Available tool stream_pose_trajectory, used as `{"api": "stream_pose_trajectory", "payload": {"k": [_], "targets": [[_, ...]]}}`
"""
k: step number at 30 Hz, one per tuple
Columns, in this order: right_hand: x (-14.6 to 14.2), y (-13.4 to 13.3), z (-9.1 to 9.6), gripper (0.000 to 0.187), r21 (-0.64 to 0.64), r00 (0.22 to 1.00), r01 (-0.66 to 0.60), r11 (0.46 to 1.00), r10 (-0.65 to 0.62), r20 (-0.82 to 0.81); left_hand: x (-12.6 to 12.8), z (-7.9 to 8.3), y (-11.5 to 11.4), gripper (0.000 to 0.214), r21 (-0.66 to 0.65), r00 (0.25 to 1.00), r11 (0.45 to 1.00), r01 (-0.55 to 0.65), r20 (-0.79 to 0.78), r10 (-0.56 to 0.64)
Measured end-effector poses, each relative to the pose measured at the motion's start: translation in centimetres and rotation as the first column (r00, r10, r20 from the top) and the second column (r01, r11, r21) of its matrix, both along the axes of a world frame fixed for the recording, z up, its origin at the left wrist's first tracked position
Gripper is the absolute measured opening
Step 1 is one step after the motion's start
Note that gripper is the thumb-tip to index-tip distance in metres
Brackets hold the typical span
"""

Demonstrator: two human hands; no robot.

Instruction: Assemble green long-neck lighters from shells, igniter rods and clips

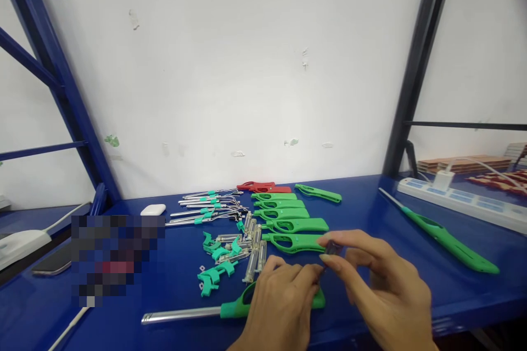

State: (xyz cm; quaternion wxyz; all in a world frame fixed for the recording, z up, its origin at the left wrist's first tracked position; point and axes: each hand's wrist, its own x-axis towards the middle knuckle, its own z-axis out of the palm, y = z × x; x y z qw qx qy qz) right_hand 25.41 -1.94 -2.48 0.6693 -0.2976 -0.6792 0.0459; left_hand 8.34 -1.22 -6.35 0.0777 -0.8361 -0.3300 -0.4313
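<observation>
My right hand (381,285) pinches a small, dark, see-through piece (333,249) between thumb and forefinger. Close against its lower end are the curled fingers of my left hand (284,293), whose grip is hidden from view. Beneath my left hand lies a green stick lighter (234,310), its metal tube pointing left. Clear fuel tanks (252,264) lie in a heap just beyond, beside several loose teal plastic clips (212,276). Green handle shells (294,241) are lined up behind my hands.
Metal tubes with wires (206,211) lie at the back left, near a white case (153,210). A red handle shell (263,187) is by the wall. On the right are a whole green lighter (453,241) and a white power strip (473,203). A phone (53,260) rests at left.
</observation>
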Motion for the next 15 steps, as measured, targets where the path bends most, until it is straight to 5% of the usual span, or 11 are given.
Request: {"api": "stream_pose_trajectory", "payload": {"k": [8, 15], "targets": [[-0.6, 0.8, -0.9, 0.027, -0.002, 0.995, -0.099, 0.995, 0.099, -0.004, -0.5, -0.3, -0.4, 0.015, 0.026, 0.996, 0.999, -0.032, -0.085, 0.034], [-0.7, 1.9, -1.1, 0.021, -0.052, 0.996, -0.012, 0.999, 0.008, -0.085, -6.0, -2.0, -1.8, 0.029, 0.234, 0.954, 0.972, -0.033, -0.283, 0.1]]}}
